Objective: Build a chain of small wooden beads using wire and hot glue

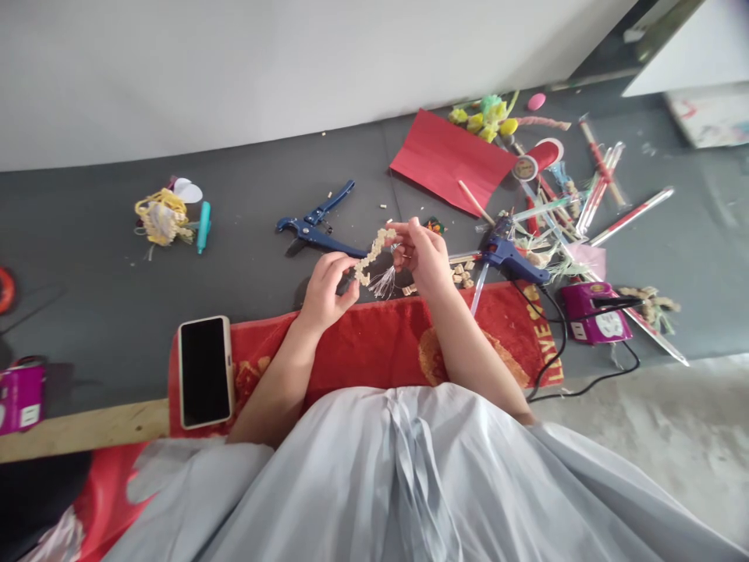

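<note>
Between my two hands hangs a zigzag strip of small pale wooden pieces [374, 251], held above the near edge of the table. My left hand [328, 293] pinches its lower left end with thumb and fingers. At the upper right end, my right hand [424, 257] grips the strip between its fingertips. A white thread tassel [384, 282] shows just below the right fingers; whether it is joined to the strip I cannot tell. Small pale wooden pieces [462, 275] lie beside my right wrist. Behind my left hand rests a blue-handled cutter [316, 226].
A blue glue gun [509, 254] with a black cord stands right of my hands, among sticks and threads. A red sheet [448, 160] and a red thread spool [544, 156] lie behind. A phone [204, 373] rests on the red towel [363, 343]. Yellow cord [161, 215] lies left.
</note>
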The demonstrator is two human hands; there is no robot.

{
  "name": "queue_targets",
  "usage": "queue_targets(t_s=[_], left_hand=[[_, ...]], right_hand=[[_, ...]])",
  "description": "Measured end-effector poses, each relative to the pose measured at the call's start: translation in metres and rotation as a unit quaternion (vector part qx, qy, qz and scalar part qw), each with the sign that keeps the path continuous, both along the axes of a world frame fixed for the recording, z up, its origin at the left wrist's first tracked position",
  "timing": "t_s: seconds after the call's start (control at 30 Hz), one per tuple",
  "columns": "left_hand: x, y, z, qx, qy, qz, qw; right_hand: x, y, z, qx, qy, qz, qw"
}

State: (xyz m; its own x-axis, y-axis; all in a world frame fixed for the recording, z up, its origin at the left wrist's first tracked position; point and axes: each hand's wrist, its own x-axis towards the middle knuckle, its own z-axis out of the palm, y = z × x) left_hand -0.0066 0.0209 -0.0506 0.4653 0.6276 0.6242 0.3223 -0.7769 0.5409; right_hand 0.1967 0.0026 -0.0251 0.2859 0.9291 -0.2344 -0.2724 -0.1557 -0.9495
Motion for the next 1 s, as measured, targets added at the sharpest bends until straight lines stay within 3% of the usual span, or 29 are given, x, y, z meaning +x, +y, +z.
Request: queue_targets(t_s=[0.27,0.63,0.83,1.0], left_hand=[[0.000,0.003,-0.005,-0.045,-0.006,-0.004,0.999],[0.000,0.002,-0.004,-0.085,-0.036,-0.048,0.995],[-0.001,0.005,-0.006,-0.064,-0.028,-0.005,0.998],[-0.006,0.012,-0.017,-0.123,-0.079,-0.007,0.989]], right_hand=[[0.008,0.000,0.000,0.017,0.037,0.019,0.999],[0.000,0.004,-0.007,0.005,0.078,-0.045,0.996],[0.001,0.002,-0.009,0.016,0.047,-0.010,0.999],[0.002,-0.001,-0.006,0.032,0.023,0.010,0.999]])
